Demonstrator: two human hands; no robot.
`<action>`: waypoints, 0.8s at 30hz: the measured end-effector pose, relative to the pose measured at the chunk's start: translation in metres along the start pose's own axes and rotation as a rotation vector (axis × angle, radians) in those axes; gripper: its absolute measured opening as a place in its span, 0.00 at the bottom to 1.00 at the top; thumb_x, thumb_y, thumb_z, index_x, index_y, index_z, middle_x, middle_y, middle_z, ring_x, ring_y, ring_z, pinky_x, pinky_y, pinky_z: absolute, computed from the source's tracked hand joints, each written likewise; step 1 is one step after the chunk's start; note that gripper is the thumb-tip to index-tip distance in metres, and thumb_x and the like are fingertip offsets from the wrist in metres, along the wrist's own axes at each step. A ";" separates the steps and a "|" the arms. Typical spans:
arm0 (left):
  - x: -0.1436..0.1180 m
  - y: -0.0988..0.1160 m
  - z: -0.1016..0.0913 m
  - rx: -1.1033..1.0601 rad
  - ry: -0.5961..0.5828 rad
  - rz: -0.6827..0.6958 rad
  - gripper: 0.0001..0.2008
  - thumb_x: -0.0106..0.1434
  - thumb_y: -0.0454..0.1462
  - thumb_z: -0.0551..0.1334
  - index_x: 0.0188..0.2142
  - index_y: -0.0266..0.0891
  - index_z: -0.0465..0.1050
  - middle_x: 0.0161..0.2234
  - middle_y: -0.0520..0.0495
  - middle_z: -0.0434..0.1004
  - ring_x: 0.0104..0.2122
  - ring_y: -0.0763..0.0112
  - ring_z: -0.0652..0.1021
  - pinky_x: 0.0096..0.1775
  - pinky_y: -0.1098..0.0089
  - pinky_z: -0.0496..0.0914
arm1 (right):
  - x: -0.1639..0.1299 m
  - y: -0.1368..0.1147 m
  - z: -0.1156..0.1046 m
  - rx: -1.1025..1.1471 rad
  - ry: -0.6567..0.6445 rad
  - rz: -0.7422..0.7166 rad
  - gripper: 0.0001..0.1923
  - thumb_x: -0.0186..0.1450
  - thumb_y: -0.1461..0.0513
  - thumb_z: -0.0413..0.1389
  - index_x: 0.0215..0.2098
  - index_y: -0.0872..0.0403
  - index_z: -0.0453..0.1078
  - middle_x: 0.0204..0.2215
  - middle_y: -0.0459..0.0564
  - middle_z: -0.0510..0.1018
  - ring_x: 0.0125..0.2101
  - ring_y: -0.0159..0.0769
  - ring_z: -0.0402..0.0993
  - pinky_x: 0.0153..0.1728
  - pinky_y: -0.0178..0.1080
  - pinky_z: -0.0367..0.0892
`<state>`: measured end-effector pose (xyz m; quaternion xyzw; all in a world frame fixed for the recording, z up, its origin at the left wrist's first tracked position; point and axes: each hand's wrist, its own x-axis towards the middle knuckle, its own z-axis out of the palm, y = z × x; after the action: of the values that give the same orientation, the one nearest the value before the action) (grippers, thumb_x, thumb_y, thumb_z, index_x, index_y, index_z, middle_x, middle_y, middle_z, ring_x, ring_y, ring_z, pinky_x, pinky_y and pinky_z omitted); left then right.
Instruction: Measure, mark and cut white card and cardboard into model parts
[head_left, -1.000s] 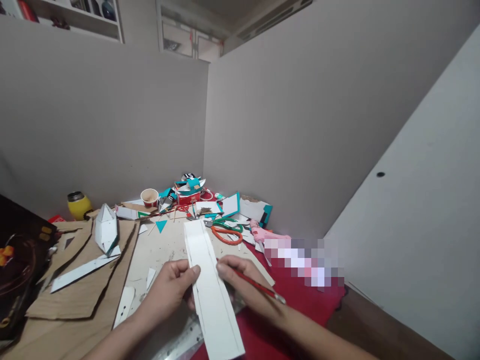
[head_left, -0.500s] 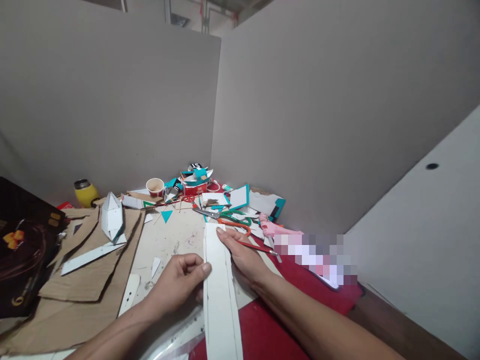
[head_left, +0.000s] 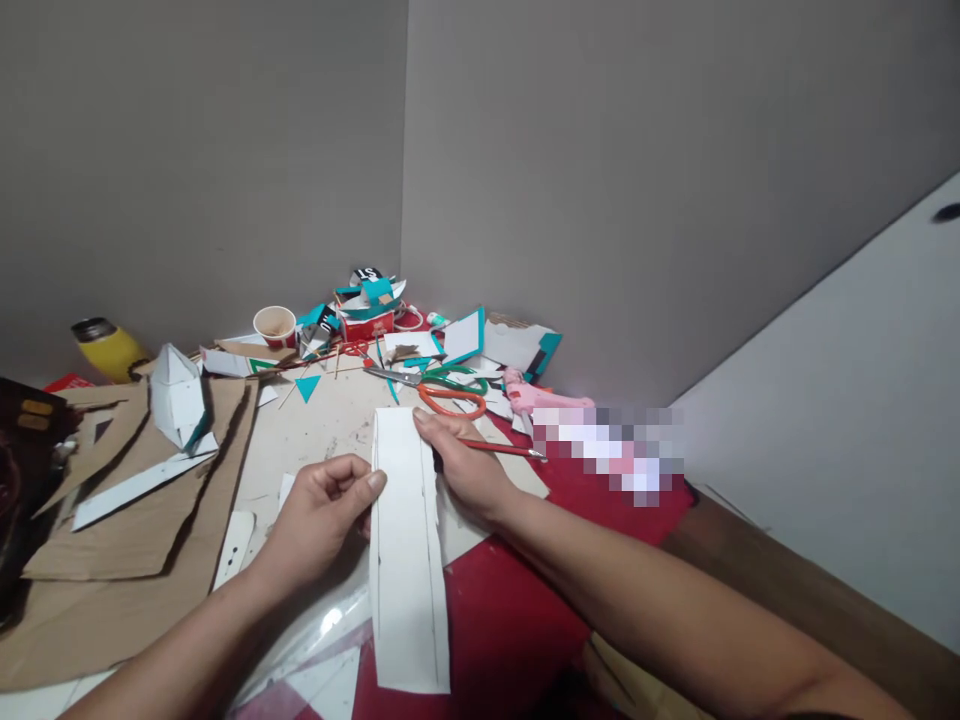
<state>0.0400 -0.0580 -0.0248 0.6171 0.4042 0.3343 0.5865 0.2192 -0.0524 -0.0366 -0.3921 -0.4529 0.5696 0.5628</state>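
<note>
White card strip (head_left: 405, 540) lies lengthwise on the worktop (head_left: 330, 440), the left hand (head_left: 322, 510) pinching its left edge in a closed grip, the right hand (head_left: 465, 465) pressing its far end while gripping a red pencil (head_left: 499, 448); marking or folding along the drawn lines seems next, needing steady hold.

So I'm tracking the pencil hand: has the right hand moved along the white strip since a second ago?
Yes. The right hand slid up the white strip to its far end, toward the orange scissors.
</note>
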 end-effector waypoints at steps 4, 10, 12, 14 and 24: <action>0.002 -0.002 -0.001 0.003 0.040 0.015 0.17 0.61 0.47 0.63 0.23 0.38 0.68 0.18 0.57 0.65 0.20 0.79 0.65 0.25 0.75 0.59 | -0.001 0.001 -0.002 -0.038 -0.028 -0.031 0.25 0.61 0.44 0.57 0.21 0.56 0.69 0.18 0.43 0.72 0.21 0.30 0.66 0.25 0.33 0.61; 0.000 -0.004 0.002 -0.033 -0.124 -0.143 0.17 0.60 0.47 0.64 0.23 0.37 0.69 0.17 0.55 0.68 0.19 0.78 0.66 0.24 0.75 0.60 | -0.001 -0.003 -0.006 -0.071 0.040 -0.089 0.24 0.62 0.44 0.56 0.21 0.55 0.67 0.18 0.42 0.71 0.20 0.29 0.65 0.24 0.33 0.61; -0.002 -0.004 0.003 -0.063 -0.234 -0.217 0.15 0.58 0.46 0.66 0.28 0.36 0.74 0.20 0.52 0.73 0.21 0.75 0.70 0.27 0.73 0.64 | 0.001 -0.005 -0.009 -0.064 0.087 -0.109 0.24 0.62 0.45 0.56 0.21 0.55 0.68 0.19 0.43 0.72 0.21 0.30 0.65 0.23 0.33 0.61; -0.004 -0.003 0.005 -0.098 -0.359 -0.280 0.15 0.57 0.46 0.67 0.34 0.35 0.77 0.26 0.47 0.78 0.26 0.69 0.76 0.31 0.69 0.69 | 0.004 -0.005 -0.012 -0.036 0.111 -0.111 0.23 0.62 0.45 0.56 0.22 0.55 0.68 0.19 0.43 0.73 0.21 0.30 0.66 0.23 0.33 0.61; -0.001 -0.006 0.005 -0.307 -0.160 -0.247 0.13 0.55 0.42 0.69 0.36 0.35 0.79 0.29 0.45 0.82 0.27 0.69 0.78 0.34 0.70 0.72 | 0.008 0.001 -0.014 -0.412 0.037 -0.274 0.20 0.70 0.49 0.44 0.31 0.53 0.67 0.22 0.44 0.73 0.21 0.30 0.68 0.23 0.33 0.64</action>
<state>0.0430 -0.0610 -0.0306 0.4908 0.3731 0.2675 0.7405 0.2316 -0.0434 -0.0414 -0.4438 -0.5982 0.3761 0.5511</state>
